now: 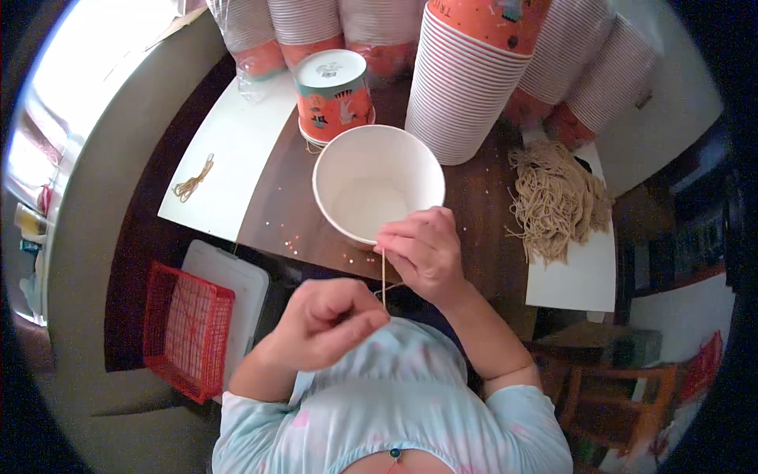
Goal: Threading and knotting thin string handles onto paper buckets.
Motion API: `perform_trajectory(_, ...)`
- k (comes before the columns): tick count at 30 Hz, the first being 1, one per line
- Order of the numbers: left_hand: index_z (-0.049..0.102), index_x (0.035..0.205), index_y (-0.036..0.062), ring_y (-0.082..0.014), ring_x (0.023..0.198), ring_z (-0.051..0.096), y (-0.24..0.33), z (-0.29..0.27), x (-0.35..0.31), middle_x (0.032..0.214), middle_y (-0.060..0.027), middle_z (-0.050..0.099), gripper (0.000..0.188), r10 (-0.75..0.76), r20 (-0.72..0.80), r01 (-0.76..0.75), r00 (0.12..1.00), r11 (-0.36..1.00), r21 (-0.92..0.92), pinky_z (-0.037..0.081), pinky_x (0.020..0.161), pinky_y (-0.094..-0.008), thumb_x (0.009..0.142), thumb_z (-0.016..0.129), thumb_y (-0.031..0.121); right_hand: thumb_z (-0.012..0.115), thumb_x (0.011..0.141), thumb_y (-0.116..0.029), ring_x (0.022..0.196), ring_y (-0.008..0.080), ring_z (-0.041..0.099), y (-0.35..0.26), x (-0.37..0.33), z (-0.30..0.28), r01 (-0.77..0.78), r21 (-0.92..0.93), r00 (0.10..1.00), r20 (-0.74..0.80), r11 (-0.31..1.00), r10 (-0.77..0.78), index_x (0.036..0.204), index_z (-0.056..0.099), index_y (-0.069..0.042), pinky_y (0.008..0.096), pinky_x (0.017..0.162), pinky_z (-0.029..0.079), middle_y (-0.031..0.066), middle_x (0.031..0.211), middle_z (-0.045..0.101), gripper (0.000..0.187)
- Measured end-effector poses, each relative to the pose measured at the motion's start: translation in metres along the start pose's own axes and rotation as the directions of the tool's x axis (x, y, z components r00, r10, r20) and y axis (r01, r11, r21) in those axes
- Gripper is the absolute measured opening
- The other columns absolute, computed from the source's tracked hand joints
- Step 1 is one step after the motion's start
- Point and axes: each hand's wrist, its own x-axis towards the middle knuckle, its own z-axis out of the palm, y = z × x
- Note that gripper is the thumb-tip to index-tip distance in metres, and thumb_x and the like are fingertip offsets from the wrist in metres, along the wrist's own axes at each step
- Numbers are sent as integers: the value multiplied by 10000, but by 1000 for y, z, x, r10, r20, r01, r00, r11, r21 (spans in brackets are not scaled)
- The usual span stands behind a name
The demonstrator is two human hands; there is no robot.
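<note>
An open white paper bucket (338,170) stands upright on the brown table in front of me, its inside bare. My right hand (426,254) is closed at its near rim, fingertips pinching a thin tan cord (384,272). The cord runs down toward me, taut and nearly straight, to my left hand (335,320). Thumb and forefinger of that hand are pressed together on the cord, below the table edge. A loose bit of cord trails to the right between the hands. Whether the cord passes through the bucket's wall is hidden by my right fingers.
Behind the bucket stand an upside-down orange printed bucket (335,110) and a tall stack of nested buckets (466,87). More wrapped stacks (308,28) line the back. A heap of tan cords (557,201) lies right, a small cord bundle (193,180) left. A red basket (185,332) sits lower left.
</note>
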Motion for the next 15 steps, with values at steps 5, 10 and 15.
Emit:
perform_trajectory(5, 632, 830, -26, -48, 690, 544, 8, -19, -2, 773, -15, 625, 100, -106, -23, 96, 994, 962, -256, 429, 593, -205, 864, 629, 68, 737, 691, -65, 746, 175, 605, 9, 8, -22, -27, 40, 986, 164, 999, 21, 816, 642, -129, 367, 799, 416, 8, 814, 663, 171)
perform_trajectory(10, 660, 903, -18, -40, 672, 543, -13, -103, -2, 757, 17, 633, 143, -261, 58, 255, 964, 962, 97, 436, 576, -193, 880, 627, 119, 736, 682, -48, 759, 184, 613, 33, 11, -73, -59, 91, 930, 367, 994, 22, 766, 648, -98, 378, 828, 423, 21, 776, 658, 132)
perform_trajectory(15, 656, 808, 5, -22, 605, 465, -10, -136, 2, 661, 53, 568, 182, -197, -179, 242, 964, 929, 279, 370, 519, -201, 867, 647, 177, 732, 675, -103, 864, 218, 590, 42, 17, -109, -131, 114, 831, 555, 985, 47, 732, 640, -101, 381, 867, 416, 30, 820, 648, 108)
